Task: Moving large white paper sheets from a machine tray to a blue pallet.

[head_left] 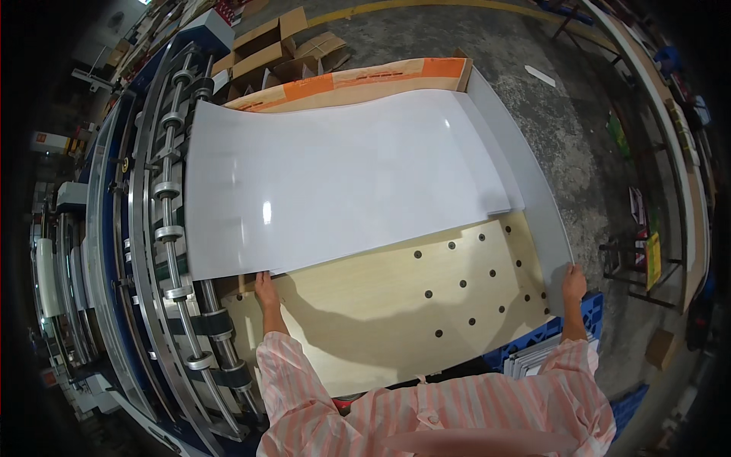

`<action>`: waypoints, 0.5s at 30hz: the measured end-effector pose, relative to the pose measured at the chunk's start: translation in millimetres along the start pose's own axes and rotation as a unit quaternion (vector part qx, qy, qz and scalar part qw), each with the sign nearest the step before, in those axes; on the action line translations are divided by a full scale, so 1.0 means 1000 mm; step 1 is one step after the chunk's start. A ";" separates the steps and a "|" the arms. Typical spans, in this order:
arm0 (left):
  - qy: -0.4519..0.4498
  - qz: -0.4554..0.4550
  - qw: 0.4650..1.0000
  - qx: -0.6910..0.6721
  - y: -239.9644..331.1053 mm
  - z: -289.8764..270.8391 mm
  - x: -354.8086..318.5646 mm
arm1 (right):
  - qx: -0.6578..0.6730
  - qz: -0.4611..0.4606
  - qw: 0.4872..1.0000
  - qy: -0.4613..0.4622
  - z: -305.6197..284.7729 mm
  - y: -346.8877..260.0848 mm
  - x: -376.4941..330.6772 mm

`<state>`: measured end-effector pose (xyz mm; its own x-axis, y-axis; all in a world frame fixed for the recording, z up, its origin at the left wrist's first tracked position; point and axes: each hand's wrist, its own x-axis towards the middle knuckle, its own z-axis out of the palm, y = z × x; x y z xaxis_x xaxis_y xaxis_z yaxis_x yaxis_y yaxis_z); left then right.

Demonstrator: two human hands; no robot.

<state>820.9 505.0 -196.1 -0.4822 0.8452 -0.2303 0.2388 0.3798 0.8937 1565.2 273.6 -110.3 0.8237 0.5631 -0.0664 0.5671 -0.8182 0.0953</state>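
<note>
While both arms reach forward from the lower edge, a large glossy white sheet (343, 179) lies bowed across the work surface, its long axis running roughly from 9 o'clock to 3 o'clock.

Left hand (266, 291): at the sheet's near-left corner, fingertips touching or tucked just under the near edge. Whether the fingers pinch the edge or only rest against it cannot be told; they look close together, not spread.

Right hand (573, 282): at 3 o'clock, on the near corner of the grey sheet edge (533, 198) that sweeps up the right side. Fingers seem curled over that corner, holding it; the thumb is not separable.

Relation: the sheet lies entirely toward 12 o'clock from both hands, spanning the gap between them. The two hands stand well apart, one at each near corner, so neither is clearly nearer; the left sits closer to the bulk of the white surface.

Beneath: a pale wooden board (381, 305) with scattered dark round holes, exposed between the hands. At 9 o'clock, a roller conveyor (179, 251) of steel shafts with collars, the sheet's left edge just beside it. At 12 o'clock, flattened cardboard (365, 76) with an orange strip, partly under the sheet. At 5 o'clock, a blue plastic crate (533, 339) holding stacked grey sheets. Striped pink sleeves (426, 411) fill the bottom.
</note>
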 end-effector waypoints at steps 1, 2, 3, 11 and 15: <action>-0.002 0.013 1.000 -0.001 -0.002 -0.001 0.000 | 0.000 0.002 1.000 -0.001 0.001 -0.001 0.000; -0.003 0.014 1.000 0.000 -0.003 -0.003 0.001 | 0.002 -0.004 1.000 0.004 0.001 -0.001 0.001; -0.010 0.007 1.000 -0.005 -0.003 -0.006 0.003 | 0.003 -0.010 1.000 0.009 0.002 -0.001 0.001; 0.034 -0.116 0.977 -0.178 0.019 0.003 -0.007 | 0.015 -0.005 1.000 -0.004 -0.001 0.006 -0.001; -0.034 -0.086 0.987 -0.133 0.029 -0.009 0.002 | 0.041 -0.004 0.999 0.004 -0.008 -0.009 -0.006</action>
<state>819.5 514.3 -167.6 -0.4360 0.8036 -0.4051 -0.0752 0.4160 0.9062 1554.8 278.1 -103.1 0.8193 0.5704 -0.0586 0.5719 -0.8202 0.0133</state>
